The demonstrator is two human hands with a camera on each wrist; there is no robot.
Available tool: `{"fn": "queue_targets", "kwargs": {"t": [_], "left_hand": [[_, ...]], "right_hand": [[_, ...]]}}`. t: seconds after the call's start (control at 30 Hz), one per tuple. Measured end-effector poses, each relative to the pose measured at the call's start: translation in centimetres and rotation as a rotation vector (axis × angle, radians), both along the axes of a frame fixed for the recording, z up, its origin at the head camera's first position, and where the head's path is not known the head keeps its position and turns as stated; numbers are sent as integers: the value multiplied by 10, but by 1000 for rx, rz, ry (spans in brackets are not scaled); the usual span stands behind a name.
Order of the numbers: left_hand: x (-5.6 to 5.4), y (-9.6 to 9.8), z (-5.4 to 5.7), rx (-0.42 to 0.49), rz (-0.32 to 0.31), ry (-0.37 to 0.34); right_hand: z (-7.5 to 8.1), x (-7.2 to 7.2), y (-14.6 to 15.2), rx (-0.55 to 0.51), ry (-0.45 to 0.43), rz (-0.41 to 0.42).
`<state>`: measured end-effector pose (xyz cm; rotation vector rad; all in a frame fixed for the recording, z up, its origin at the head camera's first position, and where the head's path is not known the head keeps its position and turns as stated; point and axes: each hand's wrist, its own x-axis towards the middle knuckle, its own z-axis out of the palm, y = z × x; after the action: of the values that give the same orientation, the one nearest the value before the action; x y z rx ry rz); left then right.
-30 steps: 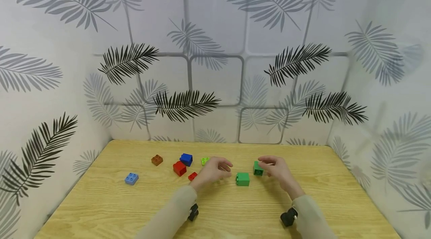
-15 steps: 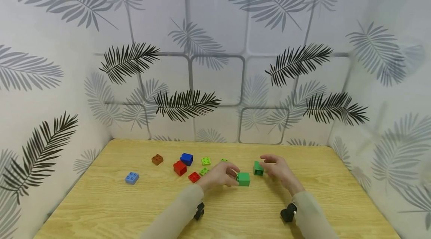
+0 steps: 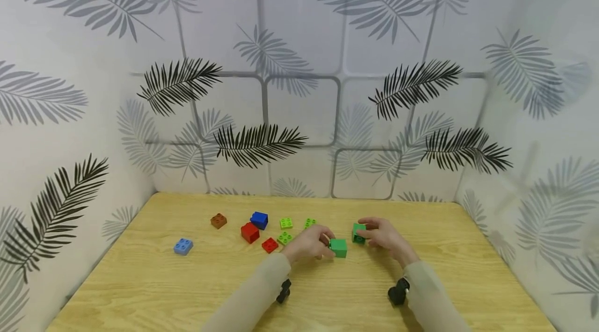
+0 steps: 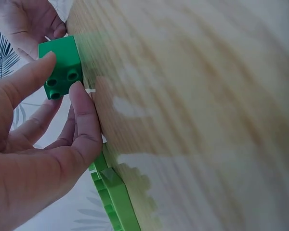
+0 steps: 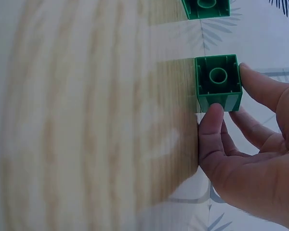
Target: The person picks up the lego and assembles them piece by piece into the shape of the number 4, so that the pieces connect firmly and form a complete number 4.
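Left hand: it comes in from the studded end of the near green block [image 3: 339,248], since that end faces it; the left hand [image 3: 309,242] has its thumb over one face and fingers bent round the end, a light pinch as far as I can judge.
Right hand: thumb and fingers of the right hand [image 3: 387,237] grip opposite sides of the far green block [image 5: 218,87], probably so its hollow underside stays uncovered.
Green pair: both blocks sit side-on, close together but apart, on the tabletop [image 3: 327,301], within easy reach of both hands.
Scattered bricks: three lime bricks [image 3: 286,223], a small red brick [image 3: 270,245], a red block [image 3: 250,233], a blue block [image 3: 259,220], a brown brick [image 3: 218,221] and a light blue brick [image 3: 183,247] lie left of the pair, leaving the hands elbow room, it seems.
Covered: the left hand hides some of the near block's studs from above; I can't tell how hard either hand squeezes.
Cut off: the right wrist view clips the near block at its top edge; the left wrist view clips the right hand, blurred behind the block.
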<state>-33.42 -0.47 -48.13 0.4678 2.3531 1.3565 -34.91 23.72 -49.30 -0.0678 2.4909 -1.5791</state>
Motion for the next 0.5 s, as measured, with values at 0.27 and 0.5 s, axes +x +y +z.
{"fn": "queue_targets", "kwargs": {"t": [0.27, 0.5], "left_hand": [[-1, -5, -1, 47, 2, -35], [-1, -15, 0, 126, 30, -99]], "right_hand": [[-2, 1, -3, 50, 8, 14], [1, 4, -8, 37, -5, 20]]}}
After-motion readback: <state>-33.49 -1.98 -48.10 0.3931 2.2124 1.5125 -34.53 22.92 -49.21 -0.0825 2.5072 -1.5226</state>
